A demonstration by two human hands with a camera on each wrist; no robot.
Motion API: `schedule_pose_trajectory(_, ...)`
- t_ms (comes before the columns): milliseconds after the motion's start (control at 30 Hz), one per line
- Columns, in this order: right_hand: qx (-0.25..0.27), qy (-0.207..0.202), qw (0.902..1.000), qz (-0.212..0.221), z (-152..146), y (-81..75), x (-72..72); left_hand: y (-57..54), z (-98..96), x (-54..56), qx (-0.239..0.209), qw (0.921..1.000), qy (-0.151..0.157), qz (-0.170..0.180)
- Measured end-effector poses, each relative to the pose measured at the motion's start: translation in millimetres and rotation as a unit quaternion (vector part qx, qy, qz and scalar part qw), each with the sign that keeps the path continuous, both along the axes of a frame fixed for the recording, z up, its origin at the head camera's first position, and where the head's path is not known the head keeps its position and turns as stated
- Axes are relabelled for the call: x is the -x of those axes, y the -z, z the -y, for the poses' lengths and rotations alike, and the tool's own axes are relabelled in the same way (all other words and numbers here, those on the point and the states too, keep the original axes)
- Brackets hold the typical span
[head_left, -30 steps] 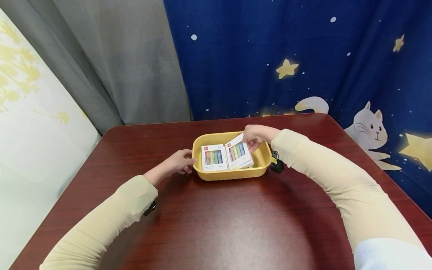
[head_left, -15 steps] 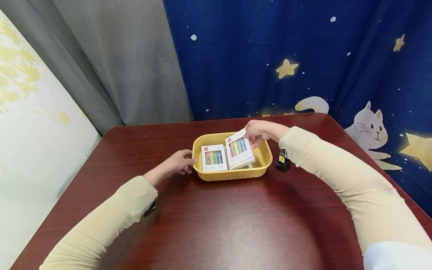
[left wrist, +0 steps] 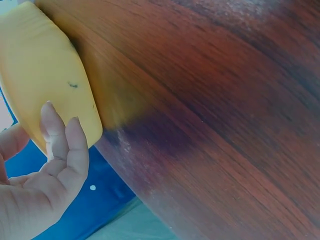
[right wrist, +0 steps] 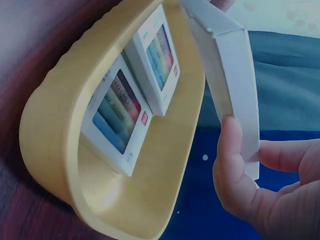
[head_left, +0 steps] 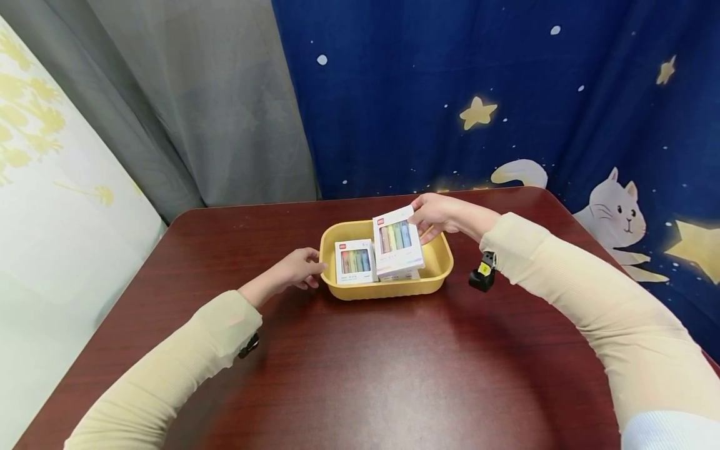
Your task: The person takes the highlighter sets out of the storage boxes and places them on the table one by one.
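Note:
A yellow plastic basin (head_left: 388, 291) stands near the far side of the table, its left rim pinched by my left hand (head_left: 297, 267). In the left wrist view the thumb is inside the rim and the fingertips (left wrist: 76, 127) lie against the outer wall. My right hand (head_left: 437, 215) grips a white box of crayons (head_left: 398, 245) by its side edge, tilted above the basin. Coloured sticks show through its window. Two more such boxes stay in the basin: the left crayon box (head_left: 355, 262) and the right crayon box (right wrist: 117, 115), partly hidden from the head camera.
The dark red wooden table (head_left: 360, 369) spreads out in front of the basin. Behind its far edge hang a grey curtain (head_left: 236, 106) and a blue starry curtain (head_left: 405, 94). A white patterned surface (head_left: 56, 206) borders the left side.
My right hand has lifted the crayon box up out of the basin, uncovering another box beneath it. The right arm has shifted slightly up and right; the left hand keeps its place on the rim.

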State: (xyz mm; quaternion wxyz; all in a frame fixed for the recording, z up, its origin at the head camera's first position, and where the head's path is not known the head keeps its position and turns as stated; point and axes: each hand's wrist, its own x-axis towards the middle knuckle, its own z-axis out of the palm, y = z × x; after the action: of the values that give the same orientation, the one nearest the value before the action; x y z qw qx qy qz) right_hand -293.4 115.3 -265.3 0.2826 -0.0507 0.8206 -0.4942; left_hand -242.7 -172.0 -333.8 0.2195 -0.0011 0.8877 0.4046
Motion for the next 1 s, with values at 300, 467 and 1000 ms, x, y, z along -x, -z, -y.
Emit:
schedule_pose_trajectory(300,0.072,0.011,0.9973,-0.003,5,3.8,-21.6,-0.5,-1.3,0.3,-0.021,0.9998,-0.002,0.006)
schedule_pose_trajectory(467,0.095,0.021,0.9953,-0.001,12,8.6,-33.9,0.7,-0.8,0.9,-0.027,0.9996,-0.001,0.005)
schedule_pose_trajectory(1000,0.143,0.018,0.9894,0.012,31,21.5,-71.5,0.1,-1.7,-2.4,-0.04,0.9992,-0.001,0.002)
